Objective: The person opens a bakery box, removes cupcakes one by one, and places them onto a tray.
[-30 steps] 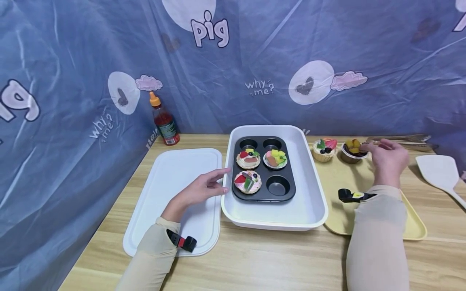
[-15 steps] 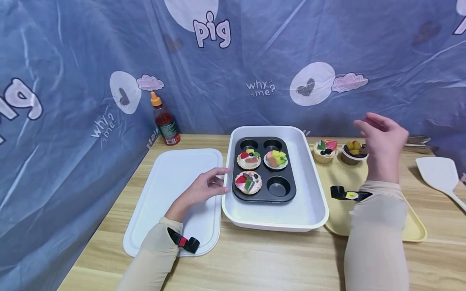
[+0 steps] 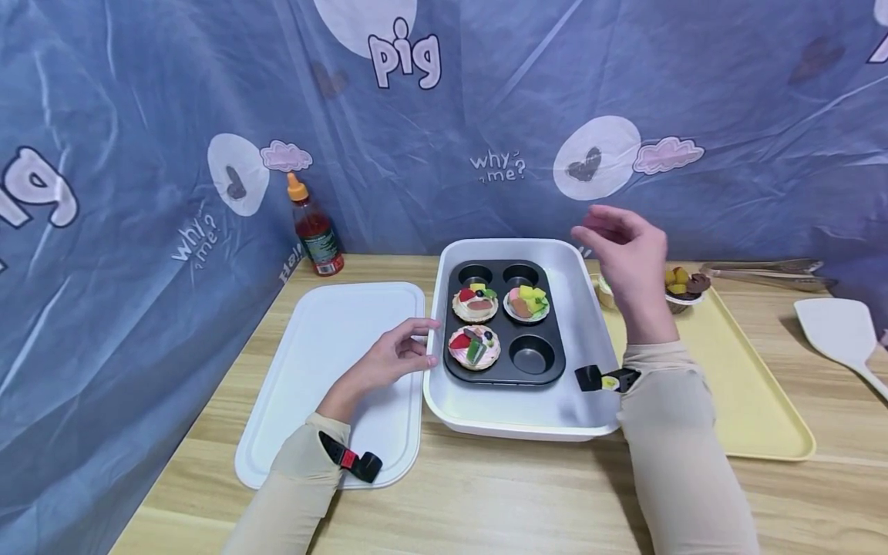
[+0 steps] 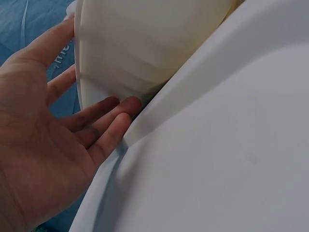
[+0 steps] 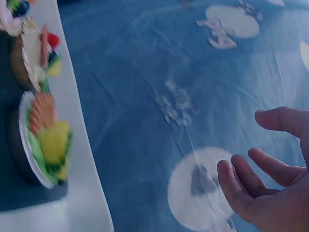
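Observation:
My left hand (image 3: 398, 356) rests its fingertips at the left rim of the white bin (image 3: 586, 416), thumb and fingers apart; in the left wrist view the fingers (image 4: 111, 135) lie along its outer side. Inside the bin sits a dark muffin pan (image 3: 502, 378) with three fruit tarts: a berry one (image 3: 475, 305), one with yellow fruit chunks (image 3: 526, 304) and a pink cream one (image 3: 474, 348). The remaining cups hold nothing. My right hand (image 3: 627, 250) hovers above the bin's right rim, fingers loosely bent. Nothing lies between its thumb and fingers in the right wrist view.
A yellow tray (image 3: 749, 401) on the right bears a chocolate fruit tart (image 3: 685, 287) and another tart (image 3: 605, 294), mostly hidden by my right hand. Tongs (image 3: 770, 270) and a white spatula (image 3: 835, 327) lie beyond. Left are a white board (image 3: 319, 339) and a sauce bottle (image 3: 316, 231).
My right hand has lifted off the chocolate fruit tart without it and swung left to above the bin's right rim. The left hand has stayed at the bin.

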`<state>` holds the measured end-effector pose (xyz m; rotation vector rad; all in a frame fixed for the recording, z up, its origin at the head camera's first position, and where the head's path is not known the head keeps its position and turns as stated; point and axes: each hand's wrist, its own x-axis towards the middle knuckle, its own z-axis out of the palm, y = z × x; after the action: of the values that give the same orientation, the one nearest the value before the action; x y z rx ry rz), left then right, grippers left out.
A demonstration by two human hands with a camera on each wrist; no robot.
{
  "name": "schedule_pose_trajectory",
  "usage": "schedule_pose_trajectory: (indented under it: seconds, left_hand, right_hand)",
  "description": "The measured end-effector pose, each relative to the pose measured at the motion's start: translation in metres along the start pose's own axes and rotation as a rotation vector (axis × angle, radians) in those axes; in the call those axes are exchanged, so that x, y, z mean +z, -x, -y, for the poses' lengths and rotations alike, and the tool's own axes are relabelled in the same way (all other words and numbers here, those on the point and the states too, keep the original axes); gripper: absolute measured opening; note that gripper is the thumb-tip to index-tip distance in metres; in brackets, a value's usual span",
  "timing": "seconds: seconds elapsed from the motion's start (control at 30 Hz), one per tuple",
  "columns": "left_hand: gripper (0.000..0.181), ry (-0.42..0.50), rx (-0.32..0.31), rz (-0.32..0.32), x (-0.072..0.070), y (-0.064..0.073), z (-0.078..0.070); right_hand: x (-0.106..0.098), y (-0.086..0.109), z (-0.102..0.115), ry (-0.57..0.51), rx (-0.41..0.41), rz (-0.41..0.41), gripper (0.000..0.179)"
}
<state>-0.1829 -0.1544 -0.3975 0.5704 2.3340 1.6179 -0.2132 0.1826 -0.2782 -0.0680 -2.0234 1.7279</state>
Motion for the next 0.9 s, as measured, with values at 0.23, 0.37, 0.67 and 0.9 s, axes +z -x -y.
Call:
schedule_pose_trajectory:
  seconds: [0.23,0.37,0.67,0.9]
  left_hand:
    - [0.057,0.023,-0.004,0.005,0.002,-0.002,0.003]
    - [0.057,0.036,-0.012,0.006,0.003,-0.002,0.004]
    - [0.059,0.086,-0.03,-0.007,0.0,-0.002,0.003]
    - [0.058,0.089,-0.039,-0.014,-0.003,-0.004,0.005]
  right_hand:
    - [0.029,0.012,-0.003,0.07,-0.007,0.14,0.043]
    - [0.042,0.018,-0.011,0.099,-0.03,0.204,0.047]
    - [0.063,0.029,-0.032,0.121,0.016,0.361,0.052]
    - [0.079,0.029,-0.043,0.155,0.034,0.403,0.051]
